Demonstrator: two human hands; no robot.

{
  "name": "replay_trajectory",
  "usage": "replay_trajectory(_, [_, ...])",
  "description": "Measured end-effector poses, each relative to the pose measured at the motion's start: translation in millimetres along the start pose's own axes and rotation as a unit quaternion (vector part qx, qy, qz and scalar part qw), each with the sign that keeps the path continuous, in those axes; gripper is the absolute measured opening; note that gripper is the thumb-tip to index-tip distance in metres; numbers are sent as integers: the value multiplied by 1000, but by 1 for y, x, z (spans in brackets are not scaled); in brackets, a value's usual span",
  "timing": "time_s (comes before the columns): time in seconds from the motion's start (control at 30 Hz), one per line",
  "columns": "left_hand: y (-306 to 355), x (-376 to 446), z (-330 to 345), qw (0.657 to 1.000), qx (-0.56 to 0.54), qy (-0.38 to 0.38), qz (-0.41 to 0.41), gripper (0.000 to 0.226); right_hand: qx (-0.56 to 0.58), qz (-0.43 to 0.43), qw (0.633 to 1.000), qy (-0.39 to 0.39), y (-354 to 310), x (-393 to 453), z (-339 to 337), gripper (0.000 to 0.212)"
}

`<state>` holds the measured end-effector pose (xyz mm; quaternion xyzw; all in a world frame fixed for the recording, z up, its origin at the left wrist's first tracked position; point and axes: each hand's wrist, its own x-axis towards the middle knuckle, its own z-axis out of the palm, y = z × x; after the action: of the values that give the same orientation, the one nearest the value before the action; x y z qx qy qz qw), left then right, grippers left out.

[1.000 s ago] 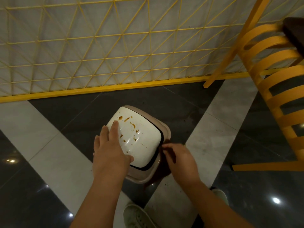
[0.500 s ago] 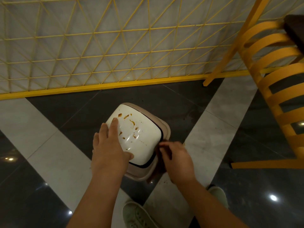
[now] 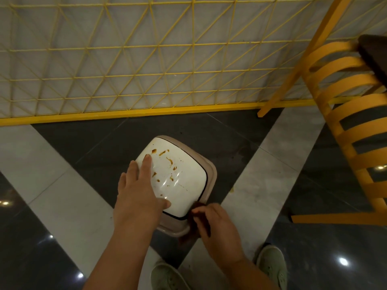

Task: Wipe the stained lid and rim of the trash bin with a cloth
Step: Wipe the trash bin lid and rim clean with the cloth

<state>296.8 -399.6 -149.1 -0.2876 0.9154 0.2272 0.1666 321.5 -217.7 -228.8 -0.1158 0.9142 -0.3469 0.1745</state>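
Observation:
A small trash bin stands on the floor below me, with a beige rim (image 3: 211, 174) around a white lid (image 3: 184, 166). Several brown-orange stains dot the lid. My left hand (image 3: 139, 191) lies flat on the lid's left side, fingers straight, thumb on its near edge. My right hand (image 3: 217, 229) grips a dark brown cloth (image 3: 195, 223) and holds it against the rim's near right corner. Most of the cloth is hidden under that hand.
A yellow wire lattice fence (image 3: 146, 59) on a yellow base rail runs behind the bin. A yellow slatted chair (image 3: 345, 122) stands at the right. My two shoes (image 3: 270, 266) are on the grey and dark tiled floor just below the bin.
My right hand with the cloth has slid along the rim from the right side toward the near corner. My left hand has stayed pressed on the lid.

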Motion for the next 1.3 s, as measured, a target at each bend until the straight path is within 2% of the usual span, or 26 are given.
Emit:
replay_trajectory(0.07, [0,1,1,1000,1,-3,-1,118,-1,7,999,43,4,13,-5,17])
replay_trajectory(0.17, [1,-1,1,1000,5,-2,-5,118,30,80,993,85,0,23,-6,16])
replay_trajectory(0.3, [4,-2,-1,1000,10,-3,-5,117,18,64,997,-29,-7,-4,3,22])
replay_trajectory(0.37, [4,-1,-2,1000,10,-4,-3,117,17,52,997,-45,1,-16,4,21])
replay_trajectory(0.43, [4,-2,-3,1000,9,-8,-3,118,12,67,997,-28,12,-19,4,18])
replay_trajectory(0.47, [4,-3,-4,1000,7,-11,-5,118,29,104,994,-10,16,-19,2,18])
replay_trajectory(0.53, [2,-4,-3,1000,8,-16,-5,118,115,204,970,61,23,-15,-3,27])
replay_trajectory(0.57, [1,-4,-3,1000,12,-18,-2,117,157,227,956,103,24,-12,-6,28])
replay_trajectory(0.63, [-1,-3,-3,1000,14,-16,1,112,200,206,944,161,21,-3,-13,29])
replay_trajectory(0.73, [0,-2,-4,1000,-5,-6,0,99,251,162,934,194,4,17,-24,33])
replay_trajectory(0.97, [2,-2,-5,1000,-5,-2,-9,87,208,170,950,156,-29,55,-22,25])
replay_trajectory(1.13, [2,-3,-6,1000,4,7,-2,85,177,104,978,47,-36,7,2,23])
replay_trajectory(1.23, [1,-2,-6,1000,9,11,4,86,149,111,981,59,-20,11,-5,22])
replay_trajectory(1.3, [1,-2,-5,1000,8,11,2,86,160,140,970,114,-19,30,-15,22])
